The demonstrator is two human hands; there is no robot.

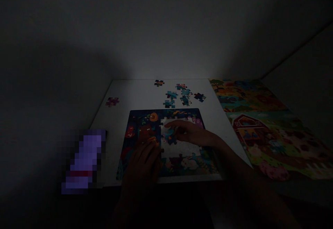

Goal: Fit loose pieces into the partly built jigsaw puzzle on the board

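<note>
The right hand [194, 133] is over the white gap of the puzzle tray [166, 112], and its fingers are closed on a blue puzzle piece [169, 137] inside this gap. The left hand [142, 163] lies on the tray's lower left part, but it is dark, so I cannot tell if its fingers grip something. Beyond the tray, loose puzzle pieces [179, 95] lie on the white table [111, 135]. A purple piece [112, 101] lies further left, and a farm picture sheet [262, 135] lies right of the tray.

Right hand [192, 133] on a blue jigsaw piece [169, 136], left hand [142, 163] on the puzzle [144, 125]
</note>
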